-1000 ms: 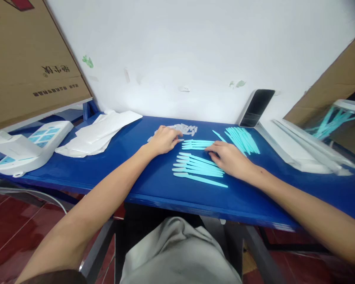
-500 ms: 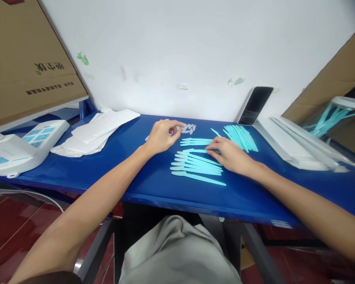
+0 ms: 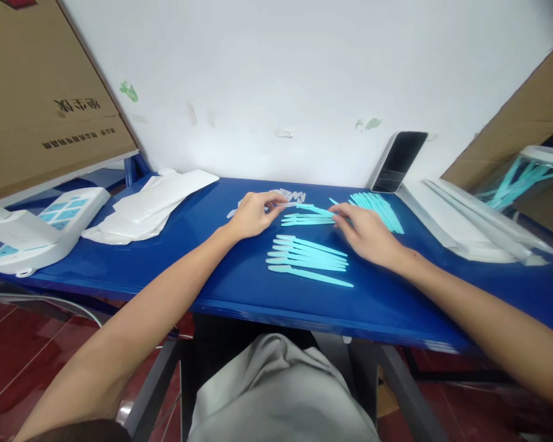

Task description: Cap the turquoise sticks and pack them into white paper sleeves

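Note:
My right hand [image 3: 362,230] pinches the right end of a turquoise stick [image 3: 314,210], whose other end points toward my left fingertips. My left hand [image 3: 255,215] has thumb and forefinger closed on a small translucent piece [image 3: 289,204] beside the tip of that stick. Behind and left of my left hand lie several small clear pieces [image 3: 296,196]. Below the hands several turquoise sticks with pale tips [image 3: 308,253] lie in a row. A smaller group of sticks [image 3: 304,220] sits just under the held one. Another pile [image 3: 380,209] fans out behind my right hand.
White plastic sleeves [image 3: 152,202] lie left on the blue table [image 3: 221,270], beside a white device [image 3: 69,227]. A dark-screened phone [image 3: 400,161] leans on the wall. White packaging [image 3: 461,227] and a clear tub of turquoise sticks [image 3: 525,181] are at the right. Cardboard [image 3: 41,92] stands left.
My right hand has lifted a turquoise stick from the top of the row and moved it up and away, toward my left fingers. My left hand has barely moved.

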Demonstrator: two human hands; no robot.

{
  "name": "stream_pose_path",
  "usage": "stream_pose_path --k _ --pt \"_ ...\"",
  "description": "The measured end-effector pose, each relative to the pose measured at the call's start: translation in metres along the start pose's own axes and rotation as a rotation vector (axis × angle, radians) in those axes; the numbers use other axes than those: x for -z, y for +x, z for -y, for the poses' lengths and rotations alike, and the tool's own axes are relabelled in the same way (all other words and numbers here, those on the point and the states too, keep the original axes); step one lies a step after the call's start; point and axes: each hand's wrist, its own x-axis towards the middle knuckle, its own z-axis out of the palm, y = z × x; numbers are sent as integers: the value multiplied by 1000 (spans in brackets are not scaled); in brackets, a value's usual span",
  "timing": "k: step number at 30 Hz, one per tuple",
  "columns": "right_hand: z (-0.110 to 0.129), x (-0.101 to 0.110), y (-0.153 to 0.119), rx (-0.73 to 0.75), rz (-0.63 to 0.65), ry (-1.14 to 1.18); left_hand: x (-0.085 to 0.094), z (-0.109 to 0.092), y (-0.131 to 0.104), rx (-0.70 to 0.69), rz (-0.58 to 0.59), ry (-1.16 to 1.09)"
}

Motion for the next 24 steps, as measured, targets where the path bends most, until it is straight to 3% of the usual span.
stream_pose_path --k 9,20,24 --pt "-1 2 -1 41 24 -140 0 -8 2 72 6 -118" --pt "2 7 -1 43 22 -78 2 -9 2 65 70 -198" --pt "9 6 -2 62 27 -64 -7 -19 2 68 100 -246"
